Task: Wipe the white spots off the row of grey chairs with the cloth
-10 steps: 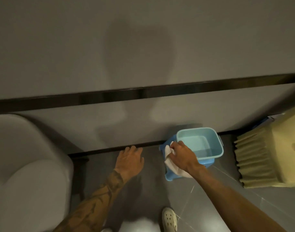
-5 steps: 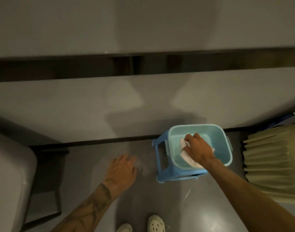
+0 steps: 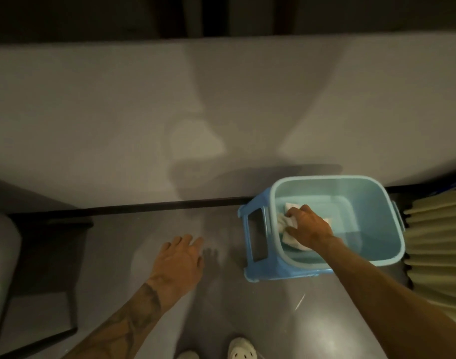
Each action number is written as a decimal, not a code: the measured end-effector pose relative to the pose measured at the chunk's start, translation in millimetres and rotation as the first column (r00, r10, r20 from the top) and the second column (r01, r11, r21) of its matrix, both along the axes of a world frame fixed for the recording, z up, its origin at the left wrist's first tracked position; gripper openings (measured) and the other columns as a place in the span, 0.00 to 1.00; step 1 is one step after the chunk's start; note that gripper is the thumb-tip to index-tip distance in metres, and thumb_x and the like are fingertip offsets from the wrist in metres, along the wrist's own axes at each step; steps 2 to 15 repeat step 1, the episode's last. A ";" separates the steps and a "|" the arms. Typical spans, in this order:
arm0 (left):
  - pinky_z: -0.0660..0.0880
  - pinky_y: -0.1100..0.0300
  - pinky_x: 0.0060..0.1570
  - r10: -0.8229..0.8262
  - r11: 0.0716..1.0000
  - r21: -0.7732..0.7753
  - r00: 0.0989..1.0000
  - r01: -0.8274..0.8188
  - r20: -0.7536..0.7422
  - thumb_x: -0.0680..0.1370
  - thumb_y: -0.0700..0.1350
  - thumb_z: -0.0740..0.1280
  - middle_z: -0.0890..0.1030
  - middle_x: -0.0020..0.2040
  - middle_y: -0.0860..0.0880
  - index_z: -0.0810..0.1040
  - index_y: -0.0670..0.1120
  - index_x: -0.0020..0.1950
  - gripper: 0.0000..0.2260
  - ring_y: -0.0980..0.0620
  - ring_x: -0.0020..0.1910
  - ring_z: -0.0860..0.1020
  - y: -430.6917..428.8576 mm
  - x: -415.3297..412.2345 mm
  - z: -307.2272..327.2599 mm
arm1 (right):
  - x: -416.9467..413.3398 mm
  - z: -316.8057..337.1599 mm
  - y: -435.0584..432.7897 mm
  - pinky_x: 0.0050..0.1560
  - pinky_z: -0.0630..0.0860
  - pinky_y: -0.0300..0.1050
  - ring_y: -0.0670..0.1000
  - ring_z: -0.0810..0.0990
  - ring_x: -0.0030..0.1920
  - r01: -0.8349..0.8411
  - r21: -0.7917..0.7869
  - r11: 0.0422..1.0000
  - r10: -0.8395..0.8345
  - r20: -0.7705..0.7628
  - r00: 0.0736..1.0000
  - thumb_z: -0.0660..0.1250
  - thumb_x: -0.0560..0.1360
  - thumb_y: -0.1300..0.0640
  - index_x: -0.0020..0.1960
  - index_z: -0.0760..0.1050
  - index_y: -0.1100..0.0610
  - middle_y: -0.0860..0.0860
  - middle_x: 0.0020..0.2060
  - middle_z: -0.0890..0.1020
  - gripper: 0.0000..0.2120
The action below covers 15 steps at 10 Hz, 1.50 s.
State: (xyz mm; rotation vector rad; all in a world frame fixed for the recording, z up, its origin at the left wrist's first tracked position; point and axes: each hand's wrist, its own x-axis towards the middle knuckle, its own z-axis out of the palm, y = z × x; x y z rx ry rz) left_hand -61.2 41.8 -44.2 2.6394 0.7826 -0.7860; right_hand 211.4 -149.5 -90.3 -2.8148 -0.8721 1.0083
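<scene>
My right hand grips a white cloth inside a light blue bucket, down at the water that fills its bottom. The bucket stands on a blue plastic stool on the grey floor. My left hand hovers open, fingers spread, over the floor to the left of the stool and holds nothing. A grey chair shows only as a padded edge at the far left, with its dark frame beside it. No white spots are visible on it.
A grey wall with a dark baseboard runs across ahead of me. A pale yellow pleated cover hangs at the right edge, close to the bucket. My white shoes are at the bottom.
My right hand has carried the cloth from the bucket's near rim down into its water. The view has tilted downward and closer. My left hand stays open above the floor.
</scene>
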 end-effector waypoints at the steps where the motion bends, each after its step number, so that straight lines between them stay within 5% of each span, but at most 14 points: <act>1: 0.60 0.52 0.78 -0.003 1.000 -0.012 1.000 0.003 0.030 0.87 0.55 0.54 0.65 0.81 0.48 0.60 0.51 0.84 0.25 0.47 0.79 0.64 -1.9 10.5 19.9 | 1.0 23.8 -3.1 0.59 0.74 0.52 0.59 0.77 0.62 0.010 0.022 1.000 -0.011 0.038 0.999 0.65 0.80 0.51 0.71 0.69 0.49 0.53 0.66 0.70 0.20; 15: 0.60 0.52 0.78 -0.003 1.000 -0.012 1.000 0.003 0.030 0.87 0.55 0.54 0.65 0.81 0.48 0.60 0.51 0.84 0.25 0.47 0.79 0.64 -1.9 10.5 19.9 | 1.0 23.8 -3.1 0.59 0.74 0.52 0.59 0.77 0.62 0.010 0.022 1.000 -0.011 0.038 0.999 0.65 0.80 0.51 0.71 0.69 0.49 0.53 0.66 0.70 0.20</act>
